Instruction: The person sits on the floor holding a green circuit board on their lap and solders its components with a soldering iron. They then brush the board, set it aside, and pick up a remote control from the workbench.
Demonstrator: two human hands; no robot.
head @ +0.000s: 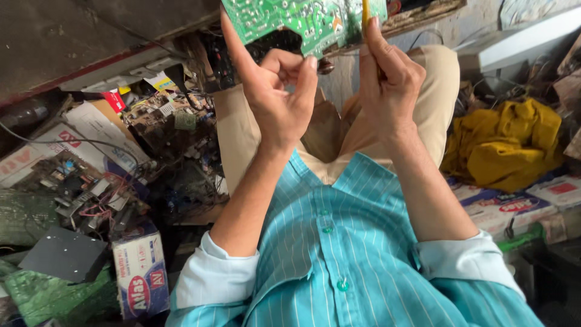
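Observation:
A green circuit board (302, 21) is held up at the top of the view, solder side toward me. My left hand (275, 91) steadies it, index finger stretched along its left edge and thumb touching its lower edge. My right hand (390, 82) is closed around a thin yellow-handled tool (365, 12) that points up against the board's right part. The tool's tip is out of view. Below the hands are my beige trousers (436, 91) and striped teal shirt (363, 266).
Left of my legs lies a pile of old circuit boards and wires (97, 188), a small carton (142, 275) and a dark flat plate (63, 254). A crumpled yellow cloth (508, 145) and flat boxes (514, 209) lie on the right.

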